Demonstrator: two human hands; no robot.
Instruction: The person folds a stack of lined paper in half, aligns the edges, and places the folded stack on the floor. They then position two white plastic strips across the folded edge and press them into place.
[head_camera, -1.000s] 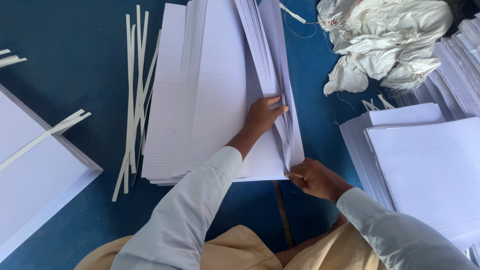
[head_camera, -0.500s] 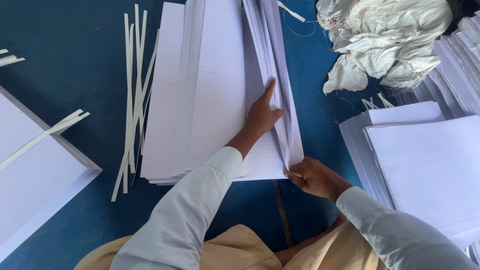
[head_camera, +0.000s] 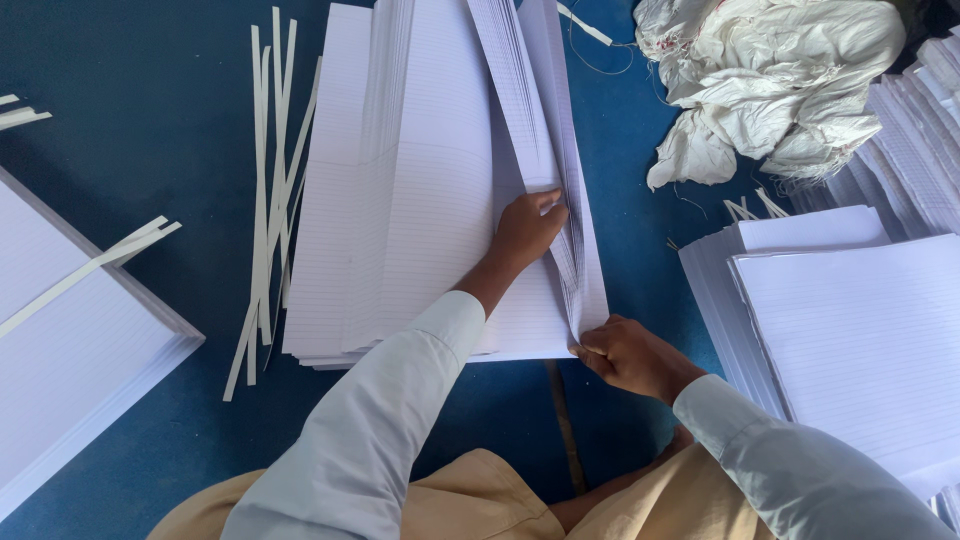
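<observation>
Head view, looking down on a blue worktop (head_camera: 120, 120). A stack of ruled paper sheets (head_camera: 430, 200) lies in the centre of the frame, fanned into leaning sections. Left hand (head_camera: 527, 228) sits just right of centre, fingers curled and pushed into the gap between the flat part of the stack and a raised sheaf of sheets (head_camera: 540, 110); it presses rather than grips, nothing enclosed. Right hand (head_camera: 628, 355), lower right of centre, is nearly closed, thumb and fingers pinching the near corner of the raised sheaf where it meets the stack's bottom edge. Loose paper strips (head_camera: 268, 200) lie left of the stack, touching its edge in places. A second pile of ruled sheets (head_camera: 850, 330) sits at the right, another pile (head_camera: 70, 360) at lower left, and a crumpled white cloth (head_camera: 780, 90) at upper right. Risk, as judged: the pinched corner is a thin hold on many sheets, so some could slip free and fall back, mixing the separated sections. The left fingers wedged in the fold could crease or tear the sheets. The fanned edges lean, and a nudge might shear the stack sideways onto the strips.
</observation>
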